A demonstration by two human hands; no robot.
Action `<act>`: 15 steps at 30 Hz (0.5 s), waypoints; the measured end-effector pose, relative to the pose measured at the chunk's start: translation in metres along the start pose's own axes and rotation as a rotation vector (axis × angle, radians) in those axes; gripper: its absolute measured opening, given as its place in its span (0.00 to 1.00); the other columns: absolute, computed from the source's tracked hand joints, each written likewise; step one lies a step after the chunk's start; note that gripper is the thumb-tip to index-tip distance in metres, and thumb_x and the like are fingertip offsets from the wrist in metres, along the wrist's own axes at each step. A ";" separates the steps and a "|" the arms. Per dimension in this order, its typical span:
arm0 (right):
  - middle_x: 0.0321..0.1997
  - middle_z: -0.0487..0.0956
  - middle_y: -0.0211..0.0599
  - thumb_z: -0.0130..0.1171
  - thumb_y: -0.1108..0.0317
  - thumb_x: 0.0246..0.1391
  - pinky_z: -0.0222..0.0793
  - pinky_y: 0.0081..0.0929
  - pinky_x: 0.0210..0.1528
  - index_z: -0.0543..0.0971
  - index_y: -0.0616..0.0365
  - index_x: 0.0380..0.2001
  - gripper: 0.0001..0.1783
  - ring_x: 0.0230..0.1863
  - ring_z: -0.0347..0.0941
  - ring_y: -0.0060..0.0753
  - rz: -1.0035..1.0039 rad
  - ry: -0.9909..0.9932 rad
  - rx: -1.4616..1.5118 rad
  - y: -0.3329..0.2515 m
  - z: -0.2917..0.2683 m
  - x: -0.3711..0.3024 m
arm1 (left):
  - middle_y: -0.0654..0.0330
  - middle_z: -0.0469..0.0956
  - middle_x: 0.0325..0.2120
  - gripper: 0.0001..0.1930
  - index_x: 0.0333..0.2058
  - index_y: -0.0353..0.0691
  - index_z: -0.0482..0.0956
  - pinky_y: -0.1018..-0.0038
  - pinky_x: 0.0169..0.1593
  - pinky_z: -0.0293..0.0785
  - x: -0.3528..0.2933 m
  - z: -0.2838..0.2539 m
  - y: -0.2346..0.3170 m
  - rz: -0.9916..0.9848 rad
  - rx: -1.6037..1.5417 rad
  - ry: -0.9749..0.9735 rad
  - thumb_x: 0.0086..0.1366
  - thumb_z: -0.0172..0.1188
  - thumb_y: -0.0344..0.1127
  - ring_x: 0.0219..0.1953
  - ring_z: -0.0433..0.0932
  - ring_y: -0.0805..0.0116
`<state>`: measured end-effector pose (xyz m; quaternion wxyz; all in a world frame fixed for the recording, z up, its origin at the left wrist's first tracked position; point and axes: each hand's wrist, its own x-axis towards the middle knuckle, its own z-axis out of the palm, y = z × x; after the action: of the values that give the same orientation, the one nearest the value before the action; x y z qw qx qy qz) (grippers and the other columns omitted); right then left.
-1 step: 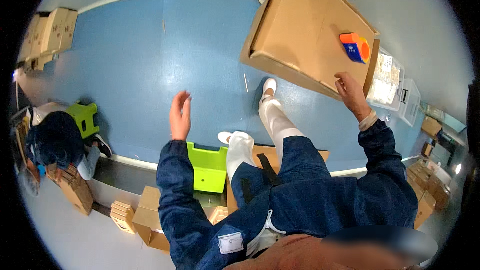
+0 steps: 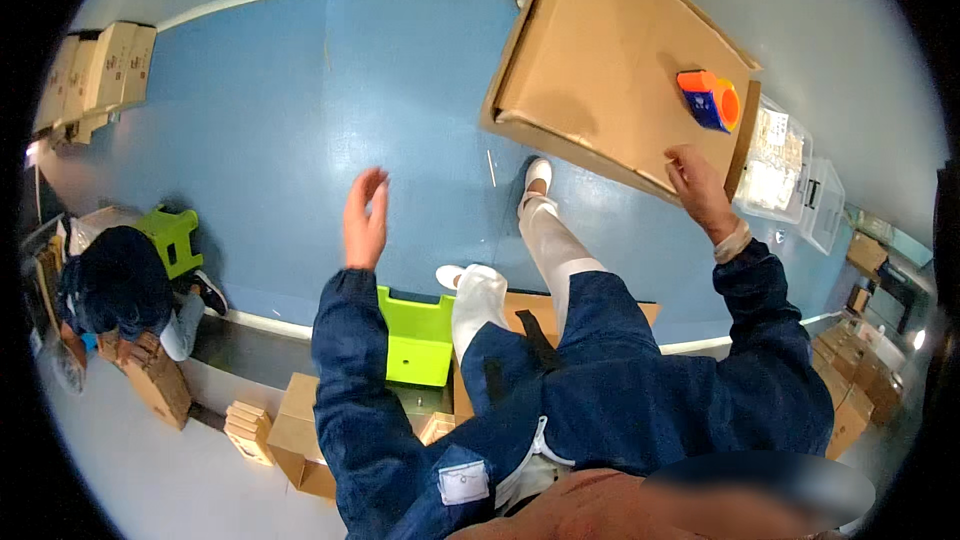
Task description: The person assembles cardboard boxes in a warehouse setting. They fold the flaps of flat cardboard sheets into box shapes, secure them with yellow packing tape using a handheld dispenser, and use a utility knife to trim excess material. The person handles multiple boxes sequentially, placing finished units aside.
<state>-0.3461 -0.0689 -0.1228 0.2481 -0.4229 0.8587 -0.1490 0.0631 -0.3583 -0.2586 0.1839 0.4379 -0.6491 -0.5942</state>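
Observation:
My left hand [image 2: 366,220] hangs in the air over the blue floor, its thumb apart from the fingers and nothing in it. At the near right edge of a large brown cardboard box [image 2: 610,60] is my right hand [image 2: 699,188], fingers loosely bent and apart, also holding nothing; whether it touches the cardboard I cannot tell. Just beyond that hand, an orange and blue tape dispenser [image 2: 708,100] rests on the box's top.
Clear plastic bins [image 2: 780,160] stand right of the box. Close to my legs is a green step stool [image 2: 418,338], beside an open carton [image 2: 300,425]. At the left, a co-worker [image 2: 115,285] bends over flattened cardboard [image 2: 155,385] near another green stool [image 2: 172,240]. Stacked cartons [image 2: 110,70] are farther back.
My left hand has moved slightly farther from me. The right hand has barely shifted, and the box stays in place.

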 end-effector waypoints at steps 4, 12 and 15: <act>0.41 0.76 0.47 0.52 0.67 0.58 0.70 0.38 0.45 0.73 0.58 0.45 0.13 0.44 0.73 0.53 -0.131 -0.115 0.078 0.020 0.028 0.071 | 0.51 0.70 0.56 0.22 0.56 0.37 0.68 0.64 0.59 0.65 0.118 0.106 0.080 0.152 0.342 -0.251 0.67 0.53 0.40 0.59 0.68 0.57; 0.68 0.60 0.34 0.57 0.65 0.52 0.45 0.44 0.70 0.70 0.54 0.55 0.25 0.69 0.51 0.41 -0.564 0.128 -0.208 0.024 0.056 0.283 | 0.43 0.59 0.62 0.33 0.63 0.32 0.56 0.62 0.66 0.52 0.270 0.234 0.074 0.238 0.311 -0.354 0.66 0.51 0.47 0.65 0.57 0.50; 0.68 0.61 0.32 0.57 0.61 0.52 0.40 0.44 0.72 0.69 0.54 0.57 0.28 0.70 0.51 0.39 -0.579 0.097 -0.129 0.047 0.059 0.301 | 0.42 0.50 0.66 0.38 0.66 0.32 0.45 0.62 0.68 0.46 0.279 0.253 0.083 0.263 0.267 -0.414 0.65 0.52 0.44 0.68 0.49 0.48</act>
<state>-0.5004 -0.2846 -0.2840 0.1268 -0.6575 0.7209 -0.1788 -0.3107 -0.4307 -0.3172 0.0635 0.2397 -0.7967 -0.5512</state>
